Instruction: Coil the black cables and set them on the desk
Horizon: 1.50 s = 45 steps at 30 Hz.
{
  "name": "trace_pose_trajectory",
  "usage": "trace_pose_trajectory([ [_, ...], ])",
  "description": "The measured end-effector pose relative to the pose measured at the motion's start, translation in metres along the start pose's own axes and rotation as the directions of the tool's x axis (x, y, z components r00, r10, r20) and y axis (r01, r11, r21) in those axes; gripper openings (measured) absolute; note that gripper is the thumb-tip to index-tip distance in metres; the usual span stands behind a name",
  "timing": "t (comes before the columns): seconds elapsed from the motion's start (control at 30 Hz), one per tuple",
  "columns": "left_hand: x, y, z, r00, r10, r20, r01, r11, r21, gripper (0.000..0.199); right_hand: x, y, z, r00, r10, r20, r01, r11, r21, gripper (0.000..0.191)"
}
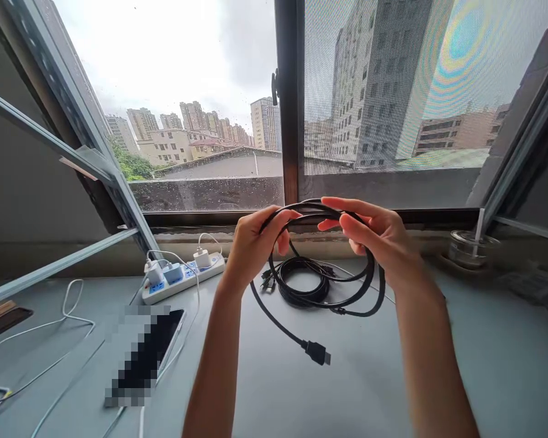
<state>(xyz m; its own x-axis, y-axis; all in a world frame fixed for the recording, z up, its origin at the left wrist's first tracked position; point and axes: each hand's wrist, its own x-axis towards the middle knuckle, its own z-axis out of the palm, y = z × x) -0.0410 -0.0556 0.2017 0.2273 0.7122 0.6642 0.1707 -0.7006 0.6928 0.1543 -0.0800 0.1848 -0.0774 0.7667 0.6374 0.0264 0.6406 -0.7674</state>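
Observation:
A black HDMI cable (354,299) hangs in loose loops between my two hands above the table. My left hand (258,243) pinches the loops at their left side, thumb against fingers. My right hand (379,234) grips the upper right of the loops between thumb and fingers, with the index finger stretched along the top. One end of the cable dangles below my left hand and finishes in a black HDMI plug (317,353). Behind the loops, a coiled black cable (299,301) with plugs at its left lies on the table, partly hidden.
On the left stand a white power strip (185,278) with chargers and a partly blurred phone (171,334). White cords (91,322) trail over the grey table (347,395). A glass jar (472,248) sits at the back right. Metal frame bars (64,261) and a window (290,121) border the table.

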Motion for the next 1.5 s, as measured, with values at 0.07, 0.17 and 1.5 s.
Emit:
trace_pose_trajectory([
  [0.07, 0.001, -0.001, 0.0, 0.998, 0.012, -0.064, -0.01, 0.999, 0.031, 0.031, 0.001, 0.001, -0.001, 1.0, -0.003, -0.019, 0.003, 1.0, 0.007, 0.036],
  [0.17, 0.002, -0.004, 0.0, 0.989, 0.009, -0.151, 0.0, 0.998, 0.056, 0.035, 0.002, 0.003, -0.001, 1.0, -0.011, -0.007, 0.011, 1.0, 0.007, 0.037],
  [1.5, 0.003, -0.011, 0.036, 0.946, -0.283, -0.159, 0.19, 0.88, -0.435, 0.046, -0.003, -0.004, 0.008, 0.97, -0.086, -0.228, 0.104, 0.992, 0.07, 0.038],
])
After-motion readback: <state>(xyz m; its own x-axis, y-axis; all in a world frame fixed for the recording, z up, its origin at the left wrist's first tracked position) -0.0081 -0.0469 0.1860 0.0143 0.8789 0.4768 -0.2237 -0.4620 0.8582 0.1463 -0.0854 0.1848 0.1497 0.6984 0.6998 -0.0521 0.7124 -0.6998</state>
